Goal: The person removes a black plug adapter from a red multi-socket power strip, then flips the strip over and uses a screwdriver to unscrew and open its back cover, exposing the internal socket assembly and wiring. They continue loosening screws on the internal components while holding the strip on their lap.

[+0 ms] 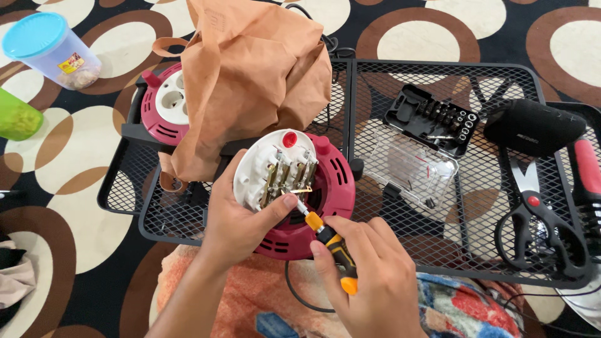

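My left hand [241,216] grips the white socket plate [269,166] of a red cable reel [325,194], tilted up so its brass contacts show. My right hand [369,275] is closed around an orange and black screwdriver [332,247]. The screwdriver's tip points at the contacts, right beside my left thumb. The reel rests at the front edge of a black wire mesh table [463,231], above my lap.
A second red cable reel [164,103] lies half under a brown paper bag [250,75]. A bit set in an open clear case [426,134], a black pouch [532,128], scissors [535,216] and a red-handled tool [587,172] lie to the right. A blue-lidded jar [47,50] stands on the rug.
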The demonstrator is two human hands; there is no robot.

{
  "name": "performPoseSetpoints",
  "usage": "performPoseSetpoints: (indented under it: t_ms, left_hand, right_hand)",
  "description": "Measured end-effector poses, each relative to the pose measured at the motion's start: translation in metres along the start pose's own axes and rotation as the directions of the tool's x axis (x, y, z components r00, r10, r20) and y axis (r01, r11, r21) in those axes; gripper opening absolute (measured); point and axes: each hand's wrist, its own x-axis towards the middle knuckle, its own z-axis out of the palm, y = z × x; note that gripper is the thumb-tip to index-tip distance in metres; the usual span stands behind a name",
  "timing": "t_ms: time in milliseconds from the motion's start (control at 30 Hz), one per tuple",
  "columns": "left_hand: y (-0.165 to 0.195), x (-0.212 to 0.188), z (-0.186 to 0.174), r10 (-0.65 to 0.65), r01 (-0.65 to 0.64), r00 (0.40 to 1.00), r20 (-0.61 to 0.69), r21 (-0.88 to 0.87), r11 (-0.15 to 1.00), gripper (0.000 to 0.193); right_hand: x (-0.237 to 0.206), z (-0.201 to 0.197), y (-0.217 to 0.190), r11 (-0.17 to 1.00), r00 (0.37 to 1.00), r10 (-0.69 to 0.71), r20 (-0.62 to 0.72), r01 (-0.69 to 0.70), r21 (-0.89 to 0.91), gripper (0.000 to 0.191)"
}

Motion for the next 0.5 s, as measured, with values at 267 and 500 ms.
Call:
performPoseSetpoints:
  t_ms: [267, 500]
  left_hand:
    - [-0.001, -0.001, 0.001, 0.016, -0.017, 1.000, 0.014, 0.014, 1.000, 0.055]
    - [-0.001, -0.001, 0.001, 0.023, -0.024, 1.000, 0.017, 0.016, 1.000, 0.050]
  right_hand:
    - [0.000, -0.002, 0.001, 0.997, 1.000, 0.020, -0.002, -0.020, 0.073, 0.030]
    - [-0.020, 0.008, 0.017, 0.892, 0.960, 0.218, 0.175, -0.269, 0.365, 0.053]
